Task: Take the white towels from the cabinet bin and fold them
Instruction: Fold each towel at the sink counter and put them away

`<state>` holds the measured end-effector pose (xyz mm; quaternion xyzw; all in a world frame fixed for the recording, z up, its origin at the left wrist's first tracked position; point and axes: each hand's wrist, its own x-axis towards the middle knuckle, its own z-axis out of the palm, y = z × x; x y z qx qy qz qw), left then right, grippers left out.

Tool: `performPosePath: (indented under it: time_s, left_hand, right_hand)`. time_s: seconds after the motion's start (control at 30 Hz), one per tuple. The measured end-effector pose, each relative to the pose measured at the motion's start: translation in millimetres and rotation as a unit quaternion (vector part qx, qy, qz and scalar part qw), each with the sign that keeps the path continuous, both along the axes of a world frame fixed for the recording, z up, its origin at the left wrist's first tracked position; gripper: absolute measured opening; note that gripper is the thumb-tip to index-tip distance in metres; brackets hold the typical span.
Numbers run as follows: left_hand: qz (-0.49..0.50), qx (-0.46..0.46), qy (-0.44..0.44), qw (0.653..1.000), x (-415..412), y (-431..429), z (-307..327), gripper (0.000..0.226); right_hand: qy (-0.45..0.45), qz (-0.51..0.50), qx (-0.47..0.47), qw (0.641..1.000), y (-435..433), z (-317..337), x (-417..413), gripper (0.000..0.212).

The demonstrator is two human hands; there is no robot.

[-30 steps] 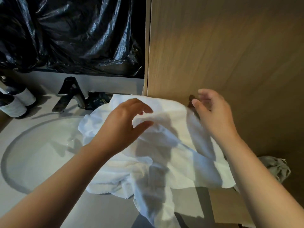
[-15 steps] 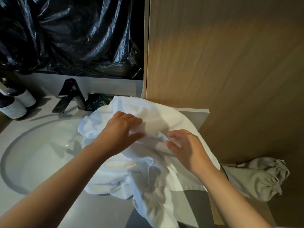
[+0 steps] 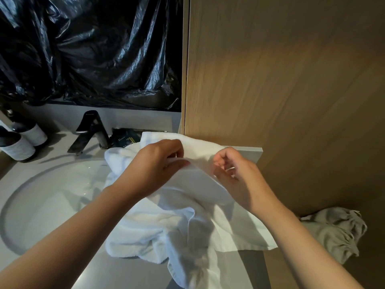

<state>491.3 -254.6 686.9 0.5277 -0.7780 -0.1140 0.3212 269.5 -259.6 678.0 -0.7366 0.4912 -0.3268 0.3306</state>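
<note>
**Both hands gripping a white towel at the sink counter**

At the far left, two dark bottles (image 3: 19,146) with white labels are standing on the grey counter (image 3: 125,274), beside the round sink basin (image 3: 52,197). A black faucet (image 3: 91,130) is leaning out over the basin's far rim, and crumpled black plastic sheeting (image 3: 89,53) is hanging on the wall above it. A small dark packet (image 3: 125,138) is lying just right of the faucet, touching the towel's far edge.

The white towel (image 3: 187,226) is lying bunched on the counter, spreading over the basin's right rim, with one end drooping past the counter's near edge. The left hand (image 3: 154,165) is reaching in over the basin and pinching a raised fold of the towel, fingers curled over the cloth and thumb underneath. Just beside it, the right hand (image 3: 239,180) is curling its fingers around the same fold, with a sliver of white cloth showing between them.

To the right, a tall wooden panel (image 3: 291,80) is rising behind the counter's corner. Low at the far right, a crumpled grey cloth (image 3: 337,232) is lying apart from the towel, against the wood.
</note>
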Motion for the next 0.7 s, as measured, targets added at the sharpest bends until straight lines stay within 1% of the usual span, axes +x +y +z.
performPosePath:
  time_s: [0.1, 0.17, 0.23, 0.3, 0.33, 0.37, 0.43, 0.5, 0.53, 0.6, 0.7]
  left_hand:
    - [-0.008, -0.051, 0.001, 0.999, -12, -4, 24, 0.019]
    - [-0.005, -0.060, 0.005, 0.998, -18, -6, 37, 0.019]
    - [-0.003, -0.052, 0.018, 0.998, -22, -7, 45, 0.019]
    - [-0.001, -0.013, 0.043, 0.999, -20, -9, 47, 0.018]
    - [-0.003, 0.015, 0.042, 0.999, -16, -11, 45, 0.019]
    - [-0.006, 0.039, 0.024, 0.999, -11, -13, 42, 0.023]
    - [-0.008, 0.079, -0.039, 0.996, -1, -13, 32, 0.038]
    - [0.000, 0.106, -0.062, 0.992, 8, -12, 26, 0.050]
    - [0.000, 0.103, -0.051, 0.993, 11, -11, 26, 0.052]
    - [-0.006, 0.070, -0.016, 0.997, 12, -10, 37, 0.050]
    - [0.015, 0.027, 0.006, 1.000, 9, -12, 70, 0.038]
  right_hand:
    - [0.002, -0.009, -0.039, 0.999, -1, 3, 4, 0.012]
    - [0.003, -0.036, -0.064, 0.997, -3, 9, 1, 0.006]
    - [-0.004, -0.044, -0.104, 0.994, -5, 17, -5, 0.012]
    - [-0.015, -0.047, -0.137, 0.989, -8, 28, -12, 0.014]
    - [-0.022, -0.058, -0.151, 0.987, -9, 34, -15, 0.015]
    - [-0.030, -0.075, -0.162, 0.983, -12, 39, -19, 0.014]
    - [-0.048, -0.116, -0.178, 0.976, -18, 51, -28, 0.013]
    - [-0.046, -0.151, -0.187, 0.969, -26, 60, -36, 0.015]
    - [-0.036, -0.165, -0.190, 0.967, -29, 63, -38, 0.015]
    - [-0.021, -0.190, -0.191, 0.963, -36, 68, -41, 0.015]
    - [-0.045, -0.227, -0.194, 0.953, -43, 75, -41, 0.014]
